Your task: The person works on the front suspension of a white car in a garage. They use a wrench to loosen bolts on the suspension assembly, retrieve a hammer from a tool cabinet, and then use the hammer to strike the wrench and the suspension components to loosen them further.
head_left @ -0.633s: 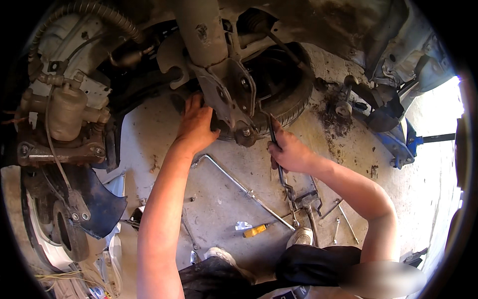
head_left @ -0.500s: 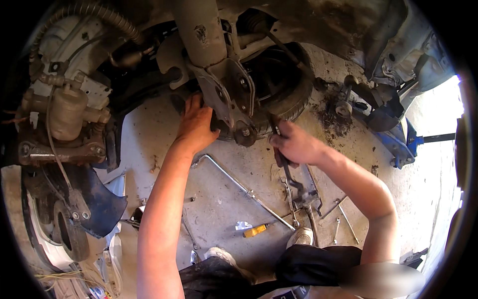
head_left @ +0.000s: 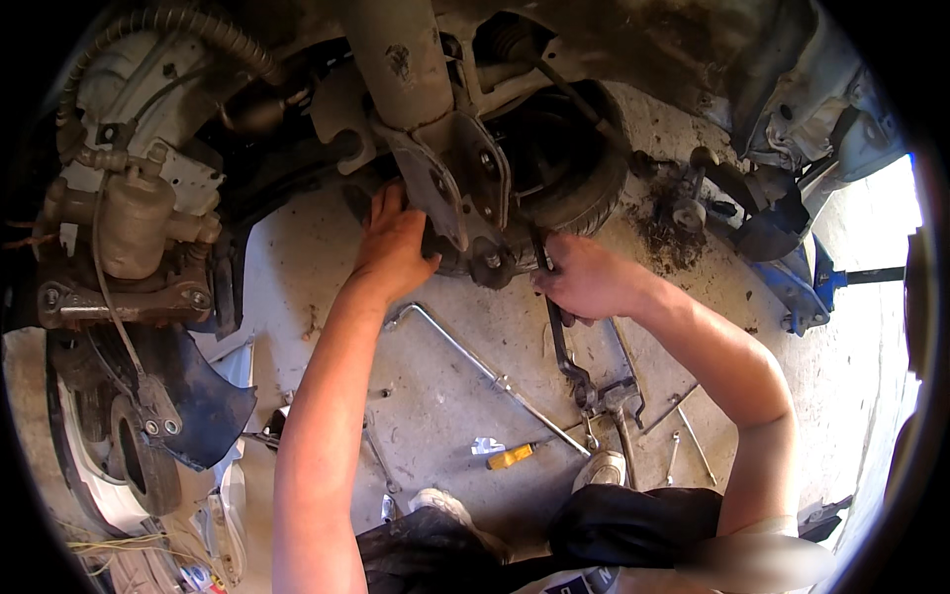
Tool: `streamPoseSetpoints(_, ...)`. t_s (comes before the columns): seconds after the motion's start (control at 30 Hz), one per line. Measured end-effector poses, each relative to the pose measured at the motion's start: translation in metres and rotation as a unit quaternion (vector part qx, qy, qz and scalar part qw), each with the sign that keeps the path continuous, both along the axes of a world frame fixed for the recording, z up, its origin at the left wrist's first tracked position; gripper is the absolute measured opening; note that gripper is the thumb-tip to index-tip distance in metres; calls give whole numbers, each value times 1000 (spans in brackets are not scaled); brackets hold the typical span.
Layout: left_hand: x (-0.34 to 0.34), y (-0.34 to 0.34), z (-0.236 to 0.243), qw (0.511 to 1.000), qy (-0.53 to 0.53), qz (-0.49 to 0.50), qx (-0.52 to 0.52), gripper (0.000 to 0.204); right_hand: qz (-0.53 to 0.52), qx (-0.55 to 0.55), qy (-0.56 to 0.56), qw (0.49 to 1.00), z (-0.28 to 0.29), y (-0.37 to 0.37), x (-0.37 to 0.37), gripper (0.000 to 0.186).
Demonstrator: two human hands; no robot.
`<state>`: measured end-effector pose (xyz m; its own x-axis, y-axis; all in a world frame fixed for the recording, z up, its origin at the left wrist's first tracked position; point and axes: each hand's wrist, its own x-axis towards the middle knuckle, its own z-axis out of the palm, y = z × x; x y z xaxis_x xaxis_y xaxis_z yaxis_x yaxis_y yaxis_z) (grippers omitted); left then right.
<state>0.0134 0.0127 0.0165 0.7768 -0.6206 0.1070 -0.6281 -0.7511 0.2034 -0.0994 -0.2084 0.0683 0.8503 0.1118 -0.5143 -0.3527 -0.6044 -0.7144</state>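
At the lower end of the strut [head_left: 401, 74], my left hand [head_left: 391, 247] reaches up along the left of its forked bracket [head_left: 483, 173]. Its fingers are stretched out against a dark part, and the thumb stands apart. To the bracket's right, my right hand [head_left: 592, 277] is closed around a dark metal bar [head_left: 560, 342]. The bar's upper end rises beside the bushing [head_left: 490, 265] under the bracket; its curved lower end hangs over the tools on the floor. Whether the bar touches the bushing I cannot tell.
A tire [head_left: 584, 198] lies behind the bracket. A brake caliper [head_left: 134, 228] hangs at the left. On the floor lie a long breaker bar [head_left: 495, 381], a yellow-handled screwdriver [head_left: 512, 456], a hammer [head_left: 623, 426] and several wrenches. A blue jack stand [head_left: 802, 287] is at the right.
The bar in my right hand has swung, its lower end moving slightly left and down. The back of my right hand has turned upward. My left hand has hardly moved.
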Motion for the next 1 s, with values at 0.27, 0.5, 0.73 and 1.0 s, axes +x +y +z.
streamPoseSetpoints(0.27, -1, -1, 3, 1000, 3, 2, -13, 68, 43, -118, -91, 988, 6, -2, 5, 35)
streamPoseSetpoints(0.5, -1, 2, 1, 1000, -1, -4, -20, 69, 52, -196, -177, 963, -40, 12, -13, 52)
streamPoseSetpoints(0.73, 2, -1, 1, 999, -14, -34, -23, 71, -1, -229, -283, 931, -152, 12, 20, 62)
streamPoseSetpoints(1.0, 4, 7, -4, 999, -14, -27, -27, 73, -91, -131, -219, 963, -171, 2, 0, 65)
